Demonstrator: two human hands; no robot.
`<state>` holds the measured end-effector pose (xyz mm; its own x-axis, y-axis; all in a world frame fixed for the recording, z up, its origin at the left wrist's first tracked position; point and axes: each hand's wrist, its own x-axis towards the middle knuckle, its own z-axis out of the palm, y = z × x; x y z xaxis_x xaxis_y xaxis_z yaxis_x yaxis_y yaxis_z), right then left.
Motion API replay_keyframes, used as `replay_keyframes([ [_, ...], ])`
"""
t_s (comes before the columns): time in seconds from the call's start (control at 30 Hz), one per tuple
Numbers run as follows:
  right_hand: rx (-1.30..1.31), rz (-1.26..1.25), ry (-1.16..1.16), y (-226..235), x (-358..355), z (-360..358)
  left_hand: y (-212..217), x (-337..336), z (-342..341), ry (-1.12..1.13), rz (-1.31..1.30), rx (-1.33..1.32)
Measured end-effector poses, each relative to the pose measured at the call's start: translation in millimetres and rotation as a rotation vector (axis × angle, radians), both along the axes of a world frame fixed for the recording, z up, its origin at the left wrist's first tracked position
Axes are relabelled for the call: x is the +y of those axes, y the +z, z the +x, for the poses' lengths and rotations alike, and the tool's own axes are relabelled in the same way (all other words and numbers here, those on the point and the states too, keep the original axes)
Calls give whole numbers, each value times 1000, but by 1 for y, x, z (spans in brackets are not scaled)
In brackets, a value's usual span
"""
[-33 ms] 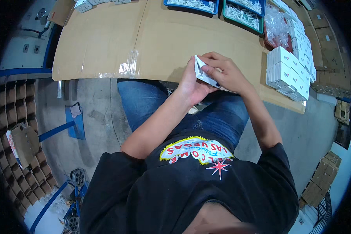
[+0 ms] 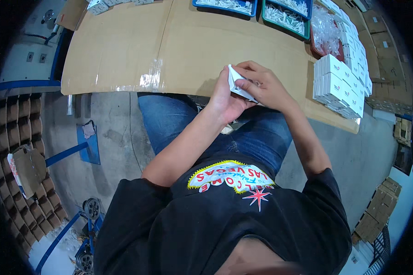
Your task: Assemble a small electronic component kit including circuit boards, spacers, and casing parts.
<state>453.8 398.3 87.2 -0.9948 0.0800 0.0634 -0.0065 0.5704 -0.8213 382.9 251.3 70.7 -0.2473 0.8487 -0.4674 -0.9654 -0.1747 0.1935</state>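
Both my hands hold a small white carton (image 2: 233, 79) just above the front edge of the cardboard-covered table. My left hand (image 2: 221, 97) cups it from the left and below. From the right, my right hand (image 2: 270, 89) grips the carton, its thumb bent over the face turned towards me and its fingers along the far side. A raised white edge stands up near the left fingertips. What lies inside the carton is hidden by my hands.
White cartons (image 2: 339, 87) stand stacked at the table's right edge. Behind them sits a red tray (image 2: 315, 46) of clear plastic bags (image 2: 326, 30). Blue (image 2: 254, 13) and green (image 2: 303, 35) trays of small white pieces lie at the far side. More white boxes (image 2: 97, 6) are at far left.
My right thumb has shifted slightly on the carton, which has tilted a little. Nothing else has visibly moved.
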Motion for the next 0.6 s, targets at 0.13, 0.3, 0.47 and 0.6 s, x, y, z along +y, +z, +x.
replay_keyframes([
  [0.13, 23, 38, -8, 5, -6, 4, -4, -1, 1, 25, -9, 54],
  [0.3, 91, -15, -35, -7, -9, 7, -5, -1, 1, 10, -10, 152],
  [0.47, 66, -219, -55, 2, -9, 10, -9, 0, -8, -13, -78, 223],
  [0.6, 71, -195, -67, 5, -4, 10, -14, 5, -9, 14, -77, 207],
])
